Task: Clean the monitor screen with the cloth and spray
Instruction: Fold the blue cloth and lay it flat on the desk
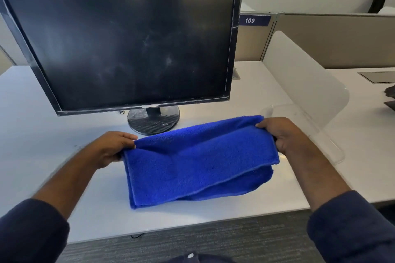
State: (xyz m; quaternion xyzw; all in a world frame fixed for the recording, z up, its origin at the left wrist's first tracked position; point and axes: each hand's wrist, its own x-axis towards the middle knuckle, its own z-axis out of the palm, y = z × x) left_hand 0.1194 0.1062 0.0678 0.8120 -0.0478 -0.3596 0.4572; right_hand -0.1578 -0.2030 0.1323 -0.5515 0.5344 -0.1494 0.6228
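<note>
Both hands, left hand (111, 147) and right hand (277, 134), grip the folded blue cloth (198, 160) in front of the monitor (124, 49)

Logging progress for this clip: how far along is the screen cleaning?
Early. Nothing looks cleaned: the monitor screen shows pale smudges near its middle. In hand: the left hand and right hand hold the folded blue microfibre cloth over the desk. Spraying and wiping remain; no spray bottle is visible.

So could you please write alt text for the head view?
Both hands, left hand and right hand, hold a folded blue cloth above a white desk, before a dark, smudged monitor. No spray bottle is visible.
</note>
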